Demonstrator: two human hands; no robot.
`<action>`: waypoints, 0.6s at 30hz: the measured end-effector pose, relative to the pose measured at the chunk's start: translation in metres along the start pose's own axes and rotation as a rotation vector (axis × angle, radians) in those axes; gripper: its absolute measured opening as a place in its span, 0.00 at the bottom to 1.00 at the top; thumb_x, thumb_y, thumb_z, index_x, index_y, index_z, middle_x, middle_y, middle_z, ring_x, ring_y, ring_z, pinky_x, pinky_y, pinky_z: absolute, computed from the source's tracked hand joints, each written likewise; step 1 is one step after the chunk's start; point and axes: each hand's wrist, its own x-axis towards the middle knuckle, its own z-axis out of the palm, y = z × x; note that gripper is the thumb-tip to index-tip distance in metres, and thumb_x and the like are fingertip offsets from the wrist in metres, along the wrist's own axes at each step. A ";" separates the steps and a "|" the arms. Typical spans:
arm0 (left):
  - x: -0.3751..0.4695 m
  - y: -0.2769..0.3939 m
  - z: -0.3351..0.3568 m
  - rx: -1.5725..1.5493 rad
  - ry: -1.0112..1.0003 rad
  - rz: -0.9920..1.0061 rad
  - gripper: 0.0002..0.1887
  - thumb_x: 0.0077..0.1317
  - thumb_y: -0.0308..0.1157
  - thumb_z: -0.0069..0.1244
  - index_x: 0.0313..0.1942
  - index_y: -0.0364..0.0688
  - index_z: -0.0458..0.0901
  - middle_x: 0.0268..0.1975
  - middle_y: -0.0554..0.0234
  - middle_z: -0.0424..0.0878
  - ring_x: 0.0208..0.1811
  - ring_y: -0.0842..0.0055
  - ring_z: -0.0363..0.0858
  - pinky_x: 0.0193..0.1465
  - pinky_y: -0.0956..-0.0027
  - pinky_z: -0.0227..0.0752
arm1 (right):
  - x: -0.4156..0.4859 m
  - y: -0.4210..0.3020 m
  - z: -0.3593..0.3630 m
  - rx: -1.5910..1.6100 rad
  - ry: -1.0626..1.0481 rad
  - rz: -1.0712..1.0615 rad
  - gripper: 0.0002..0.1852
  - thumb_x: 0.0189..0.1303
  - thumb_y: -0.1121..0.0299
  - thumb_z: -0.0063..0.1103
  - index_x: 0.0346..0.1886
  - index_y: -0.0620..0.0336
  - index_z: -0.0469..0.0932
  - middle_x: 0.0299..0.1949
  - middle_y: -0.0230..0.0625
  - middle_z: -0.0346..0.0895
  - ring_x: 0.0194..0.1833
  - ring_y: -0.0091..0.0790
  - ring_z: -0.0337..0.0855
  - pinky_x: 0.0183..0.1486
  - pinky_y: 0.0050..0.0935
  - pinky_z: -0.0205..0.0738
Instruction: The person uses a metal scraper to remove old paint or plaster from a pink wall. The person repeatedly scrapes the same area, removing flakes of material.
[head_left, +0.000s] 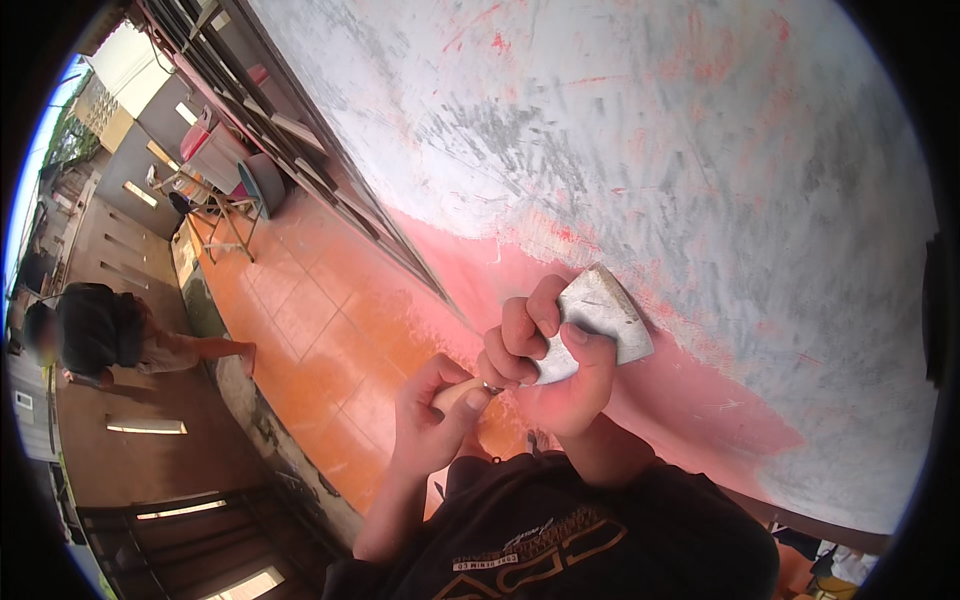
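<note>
In front of my chest is a putty knife with a wide metal blade (609, 313) and a pale handle (452, 395), held at a slant. My left hand (431, 431) is closed around the handle. On the blade, the thumb and fingers of my right hand (574, 386) pinch its faces, leaving the broad edge exposed. Whitish marks dull the metal. Just beyond rises a wall (675, 150) with patchy grey-white and red areas, and a pink band (480, 251) runs along its lower part. I cannot tell whether the blade touches the wall.
Orange floor tiles (352, 360) spread beneath me, dusted pink near the wall. Slatted window or door frames (300, 142) border the wall's left side. Farther off are a folding stand (225, 225), a grey tub (264, 187) and a bent-over person (97, 330) beside a low wall.
</note>
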 end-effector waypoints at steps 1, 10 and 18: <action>-0.001 -0.002 -0.002 0.028 -0.003 0.002 0.10 0.65 0.33 0.58 0.32 0.36 0.77 0.27 0.69 0.78 0.29 0.88 0.72 0.31 0.79 0.65 | 0.001 -0.001 0.002 0.006 -0.003 -0.007 0.10 0.56 0.61 0.46 0.30 0.49 0.57 0.24 0.28 0.52 0.21 0.24 0.54 0.24 0.28 0.53; -0.009 -0.005 -0.010 -0.003 0.014 -0.063 0.10 0.66 0.32 0.57 0.32 0.36 0.76 0.28 0.69 0.79 0.29 0.89 0.73 0.31 0.80 0.65 | -0.006 0.016 -0.006 -0.076 0.031 0.000 0.11 0.59 0.56 0.45 0.30 0.47 0.56 0.22 0.26 0.53 0.19 0.23 0.53 0.23 0.27 0.53; 0.004 -0.022 -0.018 0.038 0.003 -0.041 0.10 0.65 0.32 0.58 0.32 0.37 0.76 0.27 0.70 0.78 0.29 0.89 0.71 0.31 0.80 0.64 | -0.002 0.019 -0.010 -0.110 0.046 -0.062 0.11 0.59 0.58 0.45 0.31 0.49 0.58 0.23 0.28 0.52 0.20 0.24 0.54 0.24 0.28 0.54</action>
